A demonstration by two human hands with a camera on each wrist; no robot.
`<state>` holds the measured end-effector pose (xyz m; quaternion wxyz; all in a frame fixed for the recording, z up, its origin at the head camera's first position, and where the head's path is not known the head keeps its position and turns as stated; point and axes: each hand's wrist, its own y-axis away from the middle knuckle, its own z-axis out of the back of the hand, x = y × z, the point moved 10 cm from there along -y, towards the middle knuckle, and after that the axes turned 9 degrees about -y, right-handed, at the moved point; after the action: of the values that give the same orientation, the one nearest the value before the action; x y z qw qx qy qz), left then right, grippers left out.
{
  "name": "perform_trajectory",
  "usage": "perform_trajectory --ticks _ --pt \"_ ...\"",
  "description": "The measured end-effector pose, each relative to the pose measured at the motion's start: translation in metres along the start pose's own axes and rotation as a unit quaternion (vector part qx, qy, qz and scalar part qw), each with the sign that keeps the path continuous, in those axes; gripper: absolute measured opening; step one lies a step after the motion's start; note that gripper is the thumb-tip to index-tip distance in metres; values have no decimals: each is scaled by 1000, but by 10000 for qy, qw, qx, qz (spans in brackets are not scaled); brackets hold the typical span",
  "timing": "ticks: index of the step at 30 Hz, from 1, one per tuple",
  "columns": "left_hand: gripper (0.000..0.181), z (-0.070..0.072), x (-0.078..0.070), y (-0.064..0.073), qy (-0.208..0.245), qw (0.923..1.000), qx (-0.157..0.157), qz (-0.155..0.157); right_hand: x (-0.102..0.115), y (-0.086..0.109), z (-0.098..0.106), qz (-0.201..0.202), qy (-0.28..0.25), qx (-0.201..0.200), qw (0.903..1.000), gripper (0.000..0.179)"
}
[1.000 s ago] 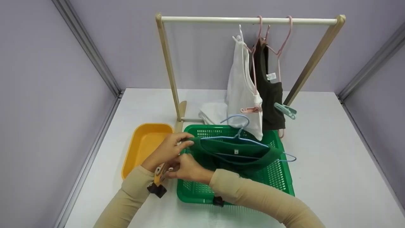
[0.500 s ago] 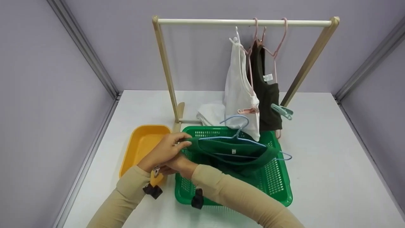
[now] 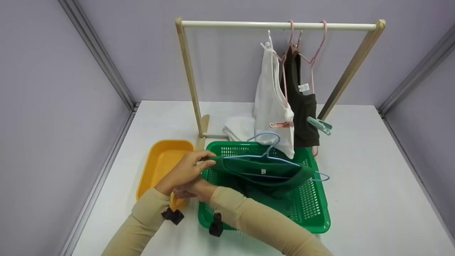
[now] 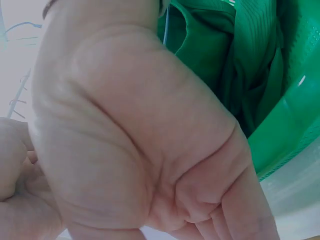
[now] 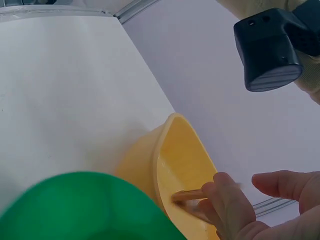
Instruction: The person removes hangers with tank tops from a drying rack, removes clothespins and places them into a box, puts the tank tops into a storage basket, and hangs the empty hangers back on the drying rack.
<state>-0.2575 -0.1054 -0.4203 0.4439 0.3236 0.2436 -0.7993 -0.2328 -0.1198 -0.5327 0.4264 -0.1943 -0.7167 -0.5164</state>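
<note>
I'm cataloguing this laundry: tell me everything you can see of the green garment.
The green garment looks like fabric, ribbed in the left wrist view, with a wide open neckline and a small white label inside. The blue hanger runs through it, one end poking out on the right. Its lower part droops into the green basket; its hem isn't clear. The left hand pinches its left end.

The left grip (image 3: 187,168) pinches, the right grip (image 3: 195,187) crossed beneath it.
</note>
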Motion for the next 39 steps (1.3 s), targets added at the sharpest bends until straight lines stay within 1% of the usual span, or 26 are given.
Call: perform_trajectory --ticks 2,3,6,8,11,13,20,26,32,35,39 --pt "19 0 0 0 -23 10000 -37 -34 -1 0 -1 -5 -53 65 10000 13" --pt "19 1 1 0 -43 10000 -52 -52 -1 0 -1 1 -117 92 9999 11" --pt "19 1 1 0 -47 9999 -72 -59 -1 2 0 29 37 128 9999 11" --pt "19 1 2 0 -27 10000 -75 -59 -1 4 2 33 25 142 9999 10" --pt "20 0 2 0 15 9999 -83 -72 -1 7 2 97 -49 272 9996 20" --pt "21 -1 2 0 44 9999 -81 -53 0 9 1 164 -77 369 9992 23" --pt "20 -1 4 -1 22 9999 -117 -5 5 16 3 450 -113 629 9969 23" --pt "21 0 4 0 12 9999 -120 -10 8 27 2 588 -145 943 9937 17" --pt "21 0 6 -1 46 9999 -64 75 7 40 8 512 -182 1098 9925 23" --pt "22 -2 7 -1 50 9999 -9 108 4 44 13 395 -233 1091 9930 24" --pt "21 -3 7 -1 87 9999 0 129 2 49 21 364 -209 1012 9940 23"
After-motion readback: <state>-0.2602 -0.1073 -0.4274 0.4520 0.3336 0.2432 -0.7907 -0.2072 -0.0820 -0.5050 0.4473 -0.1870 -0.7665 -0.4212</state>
